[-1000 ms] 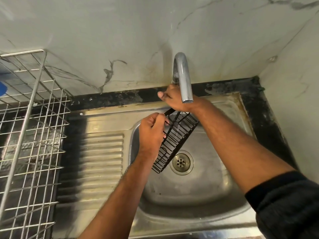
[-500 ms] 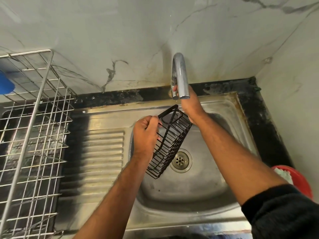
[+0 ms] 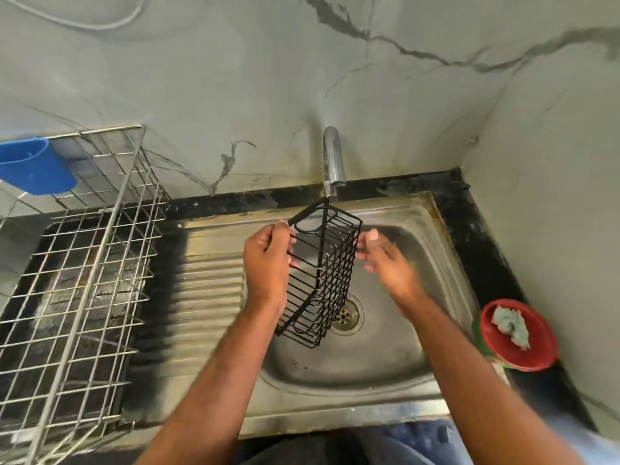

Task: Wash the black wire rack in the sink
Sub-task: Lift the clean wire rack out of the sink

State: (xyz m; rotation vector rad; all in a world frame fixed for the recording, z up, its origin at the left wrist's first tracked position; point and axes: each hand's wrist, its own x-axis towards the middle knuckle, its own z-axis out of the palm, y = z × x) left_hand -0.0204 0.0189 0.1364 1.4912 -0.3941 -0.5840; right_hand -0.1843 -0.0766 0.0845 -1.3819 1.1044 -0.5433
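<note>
Holding a black wire rack [image 3: 323, 273] upright over the stainless sink [image 3: 369, 360], just below the chrome tap [image 3: 332, 159] and above the round perforated drain [image 3: 347, 315]. Left hand [image 3: 266, 263] clenched round the thin coated bars of the rack's left side. Right hand [image 3: 387, 260] blurred, fingers loosely extended, fingertips touching the rack's right edge. Ridged steel drainboard [image 3: 208, 297] left of the basin; beyond it a silvery grid dish basket [image 3: 80, 263] bearing a blue plastic cup [image 3: 33, 166]. Red round bowl [image 3: 518, 335] with a crumpled pale scrap at right, on dark stone.
</note>
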